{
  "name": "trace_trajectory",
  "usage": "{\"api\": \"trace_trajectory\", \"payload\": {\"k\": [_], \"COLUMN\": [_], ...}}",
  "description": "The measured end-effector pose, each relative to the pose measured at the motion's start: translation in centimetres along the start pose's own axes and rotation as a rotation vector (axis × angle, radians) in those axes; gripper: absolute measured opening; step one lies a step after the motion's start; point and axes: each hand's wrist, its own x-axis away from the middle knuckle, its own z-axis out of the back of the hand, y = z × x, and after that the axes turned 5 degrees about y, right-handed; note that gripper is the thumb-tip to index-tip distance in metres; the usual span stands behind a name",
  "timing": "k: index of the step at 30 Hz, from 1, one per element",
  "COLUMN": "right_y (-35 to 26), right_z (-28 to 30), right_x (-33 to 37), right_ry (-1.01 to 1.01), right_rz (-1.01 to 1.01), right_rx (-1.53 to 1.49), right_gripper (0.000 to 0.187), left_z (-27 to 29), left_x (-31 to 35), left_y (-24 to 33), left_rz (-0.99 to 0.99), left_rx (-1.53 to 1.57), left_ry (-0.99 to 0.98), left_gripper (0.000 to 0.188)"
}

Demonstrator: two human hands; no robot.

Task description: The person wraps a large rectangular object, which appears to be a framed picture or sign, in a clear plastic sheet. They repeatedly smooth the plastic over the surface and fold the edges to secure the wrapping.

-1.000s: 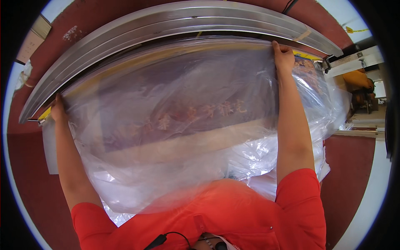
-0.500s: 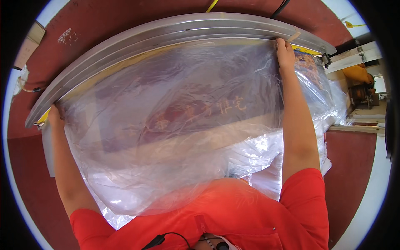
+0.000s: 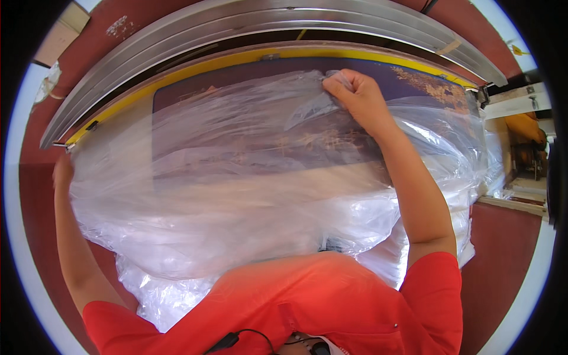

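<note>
A large clear plastic bag or film (image 3: 236, 201) lies in wrinkled folds across the work surface in front of me. Dark purple printed plastic with gold-brown lettering (image 3: 414, 89) shows through and above it. My right hand (image 3: 362, 100) is closed, pinching a gathered bunch of the clear film near its far edge, right of centre. At the far left, my left hand (image 3: 63, 170) hangs beside the film's left edge; motion smears its fingers, so its grip is unclear.
Beyond the film runs a long grey metal bar (image 3: 236, 28), above a yellow strip (image 3: 201, 71) with a dark gap between. A white metal frame (image 3: 518, 100) stands at the right. Bunched shiny plastic (image 3: 160, 290) hangs near my body. The floor (image 3: 503, 260) is dark red.
My right hand has drawn the film's far edge left and towards me, away from the metal bar. My left hand has come off the bar's left end. The yellow strip is now uncovered.
</note>
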Motion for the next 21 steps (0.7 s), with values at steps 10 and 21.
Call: {"api": "trace_trajectory", "payload": {"k": [10,21], "right_y": [1.0,-0.5], "right_z": [2.7,-1.0], "right_x": [1.7,9.0], "right_ry": [0.414,-0.286], "right_rz": [0.341,0.657], "right_rx": [0.276,0.829], "right_gripper": [0.020,0.066], "left_z": [28.4,5.2], "left_x": [13.3,9.2], "left_y": [53.3,13.3], "left_rz": [-0.767,-0.068], "left_rx": [1.626,0.940], "left_ry": [-0.251,-0.192], "left_gripper": [0.027,0.025]}}
